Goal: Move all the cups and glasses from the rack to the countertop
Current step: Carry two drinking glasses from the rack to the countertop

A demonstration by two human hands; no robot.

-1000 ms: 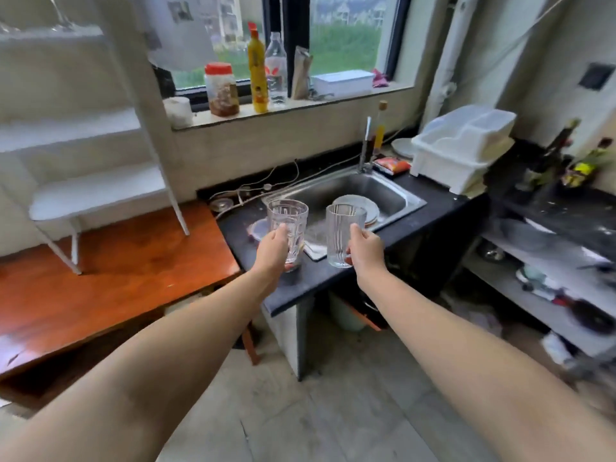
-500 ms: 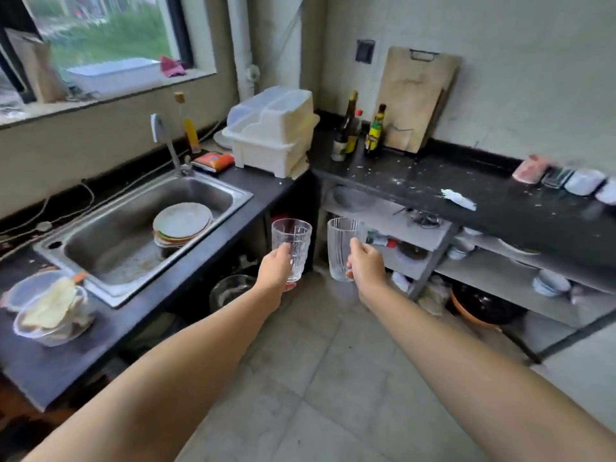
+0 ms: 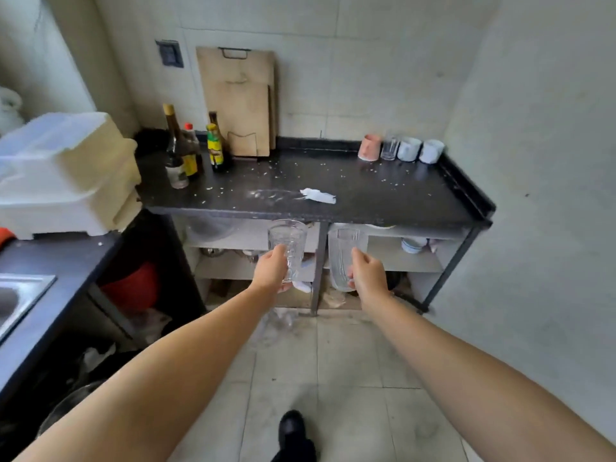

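My left hand (image 3: 271,273) grips a clear patterned glass (image 3: 288,243), held upright in the air. A second clear ribbed glass (image 3: 343,255) is in my right hand (image 3: 368,278). Both hang just in front of and below the front edge of the black countertop (image 3: 383,198). At the back right of that countertop stand a pink cup (image 3: 370,147), a small clear glass (image 3: 389,148) and two white cups (image 3: 419,150). The rack is out of view.
Sauce bottles (image 3: 191,151) and a wooden cutting board (image 3: 238,101) stand at the countertop's back left. A crumpled white paper (image 3: 318,196) lies mid-counter. A white lidded dish drainer (image 3: 66,171) sits at left beside the sink (image 3: 20,295). Shelves with bowls lie beneath the counter.
My view has swung right from the sink to the black countertop. Both hands still carry their glasses, now close to the counter's front edge.
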